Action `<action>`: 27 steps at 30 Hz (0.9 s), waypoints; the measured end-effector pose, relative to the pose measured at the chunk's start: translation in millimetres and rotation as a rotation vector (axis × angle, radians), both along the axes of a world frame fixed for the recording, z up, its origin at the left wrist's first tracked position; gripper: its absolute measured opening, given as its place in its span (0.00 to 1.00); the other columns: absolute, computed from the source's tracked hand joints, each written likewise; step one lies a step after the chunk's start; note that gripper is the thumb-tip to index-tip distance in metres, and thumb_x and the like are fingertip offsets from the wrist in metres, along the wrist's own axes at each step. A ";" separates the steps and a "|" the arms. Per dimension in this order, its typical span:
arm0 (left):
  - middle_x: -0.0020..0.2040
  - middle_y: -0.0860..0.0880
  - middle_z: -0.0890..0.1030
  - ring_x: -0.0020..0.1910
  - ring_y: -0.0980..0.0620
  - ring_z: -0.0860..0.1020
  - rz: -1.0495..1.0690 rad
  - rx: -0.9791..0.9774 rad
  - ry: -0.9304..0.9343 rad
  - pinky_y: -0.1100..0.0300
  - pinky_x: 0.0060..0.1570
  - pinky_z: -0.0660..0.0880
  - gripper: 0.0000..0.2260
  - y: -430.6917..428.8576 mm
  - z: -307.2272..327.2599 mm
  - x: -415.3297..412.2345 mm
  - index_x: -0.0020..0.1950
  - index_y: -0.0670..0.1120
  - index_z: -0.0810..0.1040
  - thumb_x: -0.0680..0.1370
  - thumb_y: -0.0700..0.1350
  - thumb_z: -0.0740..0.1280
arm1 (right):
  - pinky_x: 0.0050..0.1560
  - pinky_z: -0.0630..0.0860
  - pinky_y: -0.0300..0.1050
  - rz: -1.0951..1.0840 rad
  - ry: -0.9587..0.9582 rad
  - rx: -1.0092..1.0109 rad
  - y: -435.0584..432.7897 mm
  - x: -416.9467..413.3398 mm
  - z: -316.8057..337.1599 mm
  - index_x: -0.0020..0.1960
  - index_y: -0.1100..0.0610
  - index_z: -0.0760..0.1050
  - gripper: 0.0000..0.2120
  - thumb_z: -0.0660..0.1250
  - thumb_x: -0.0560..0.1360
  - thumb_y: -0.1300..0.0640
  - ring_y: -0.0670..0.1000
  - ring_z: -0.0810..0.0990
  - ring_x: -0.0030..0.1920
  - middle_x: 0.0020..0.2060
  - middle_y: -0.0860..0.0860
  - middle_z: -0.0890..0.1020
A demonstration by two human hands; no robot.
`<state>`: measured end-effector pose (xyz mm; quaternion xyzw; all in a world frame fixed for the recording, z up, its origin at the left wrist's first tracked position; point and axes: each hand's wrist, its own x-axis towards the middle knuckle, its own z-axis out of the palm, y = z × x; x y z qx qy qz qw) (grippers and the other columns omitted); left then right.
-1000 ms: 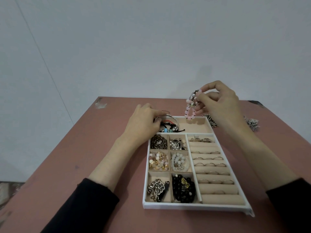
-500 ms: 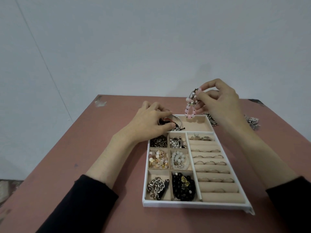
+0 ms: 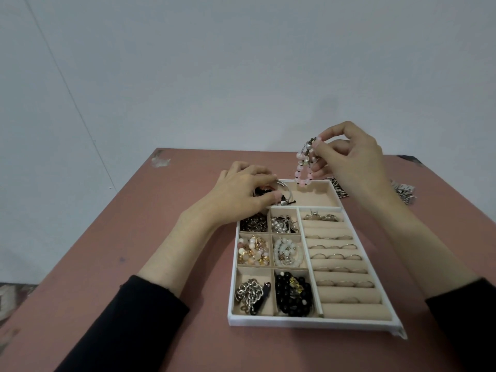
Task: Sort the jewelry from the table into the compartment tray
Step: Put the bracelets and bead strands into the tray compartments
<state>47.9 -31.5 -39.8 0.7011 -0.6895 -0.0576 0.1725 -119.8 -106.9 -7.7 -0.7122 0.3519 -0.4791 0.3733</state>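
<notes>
A white compartment tray (image 3: 308, 322) with beige lining lies on the reddish table. My right hand (image 3: 351, 162) pinches a pink beaded bracelet (image 3: 304, 167), which dangles over the tray's wide far compartment. My left hand (image 3: 241, 194) rests palm down on the far left corner of that compartment, fingers pressing on a pile of bangles and dark cords (image 3: 279, 194); much of the pile is hidden under the hand. Small square compartments hold bead and chain jewelry. Ring rolls (image 3: 346, 267) on the right hold several rings.
Loose black-and-white patterned jewelry lies on the table beyond the tray, one piece (image 3: 336, 187) partly behind my right hand and another (image 3: 404, 191) near the right edge. The table's far edge meets a pale wall. Bare tabletop (image 3: 134, 237) extends to the left.
My left hand has slid farther over the bangle pile at the tray's far left corner. My right hand holds the pink bracelet in nearly the same place above the far compartment.
</notes>
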 end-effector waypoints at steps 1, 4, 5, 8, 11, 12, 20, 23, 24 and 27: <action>0.71 0.56 0.67 0.70 0.50 0.57 0.009 -0.024 0.037 0.49 0.67 0.56 0.20 -0.2 -0.2 0.4 0.71 0.55 0.66 0.80 0.56 0.56 | 0.37 0.82 0.47 0.002 -0.003 0.001 0.2 -0.3 0.6 0.47 0.58 0.74 0.02 0.66 0.75 0.60 0.49 0.81 0.29 0.32 0.54 0.82; 0.68 0.51 0.71 0.69 0.48 0.62 0.047 -0.146 0.154 0.52 0.66 0.59 0.18 -1.0 -0.6 6.3 0.70 0.51 0.67 0.81 0.50 0.55 | 0.37 0.82 0.46 0.020 -0.012 -0.004 2.3 -0.4 3.7 0.47 0.58 0.74 0.02 0.67 0.75 0.60 0.49 0.81 0.30 0.32 0.54 0.82; 0.67 0.50 0.73 0.69 0.48 0.63 0.067 -0.195 0.163 0.54 0.66 0.59 0.17 -0.9 -0.7 9.3 0.70 0.50 0.69 0.81 0.47 0.55 | 0.37 0.82 0.45 0.028 -0.017 -0.007 3.7 0.1 4.7 0.47 0.58 0.74 0.02 0.67 0.75 0.60 0.49 0.81 0.30 0.32 0.54 0.82; 0.66 0.50 0.74 0.67 0.49 0.65 0.158 -0.283 0.172 0.62 0.61 0.58 0.18 1.2 -0.3 15.7 0.67 0.48 0.72 0.78 0.40 0.56 | 0.35 0.81 0.44 0.036 0.003 -0.038 6.7 4.0 6.1 0.46 0.57 0.74 0.02 0.67 0.75 0.60 0.47 0.79 0.28 0.30 0.51 0.81; 0.64 0.49 0.75 0.66 0.50 0.65 0.231 -0.330 0.208 0.64 0.58 0.58 0.19 3.8 1.3 17.6 0.65 0.47 0.73 0.76 0.37 0.57 | 0.40 0.81 0.48 0.067 0.095 -0.078 10.6 12.0 6.0 0.45 0.54 0.75 0.01 0.67 0.75 0.58 0.47 0.78 0.30 0.30 0.50 0.82; 0.63 0.49 0.75 0.66 0.50 0.65 0.245 -0.342 0.215 0.64 0.58 0.58 0.19 3.8 1.6 18.0 0.65 0.47 0.74 0.76 0.37 0.57 | 0.42 0.81 0.49 0.085 0.119 -0.085 12.4 15.3 6.4 0.45 0.53 0.76 0.01 0.67 0.75 0.58 0.47 0.79 0.31 0.30 0.51 0.83; 0.59 0.46 0.78 0.62 0.46 0.71 0.292 -0.394 0.221 0.57 0.59 0.66 0.20 1.2 -0.3 24.3 0.62 0.46 0.76 0.73 0.35 0.57 | 0.32 0.80 0.41 0.301 -0.029 0.287 23.5 45.2 9.0 0.47 0.61 0.75 0.04 0.68 0.74 0.65 0.50 0.79 0.28 0.30 0.56 0.81; 0.60 0.46 0.78 0.63 0.47 0.70 0.297 -0.391 0.222 0.59 0.59 0.64 0.20 1.4 -0.1 24.4 0.63 0.46 0.75 0.73 0.35 0.57 | 0.31 0.79 0.41 0.265 0.000 0.416 18.8 45.4 -0.3 0.49 0.63 0.74 0.05 0.68 0.73 0.67 0.51 0.78 0.27 0.33 0.58 0.81; 0.60 0.46 0.77 0.63 0.47 0.70 0.295 -0.386 0.221 0.61 0.58 0.63 0.20 1.4 -0.1 24.1 0.63 0.46 0.75 0.74 0.35 0.57 | 0.31 0.78 0.40 0.234 0.060 0.397 16.2 43.0 -3.5 0.48 0.63 0.74 0.05 0.68 0.73 0.67 0.50 0.78 0.27 0.34 0.58 0.81; 0.61 0.46 0.76 0.65 0.48 0.68 0.288 -0.373 0.216 0.63 0.58 0.61 0.19 2.6 0.3 21.8 0.64 0.46 0.74 0.75 0.35 0.57 | 0.29 0.77 0.37 0.135 0.273 0.247 9.4 33.8 -9.0 0.46 0.60 0.76 0.04 0.70 0.72 0.64 0.48 0.78 0.27 0.35 0.56 0.82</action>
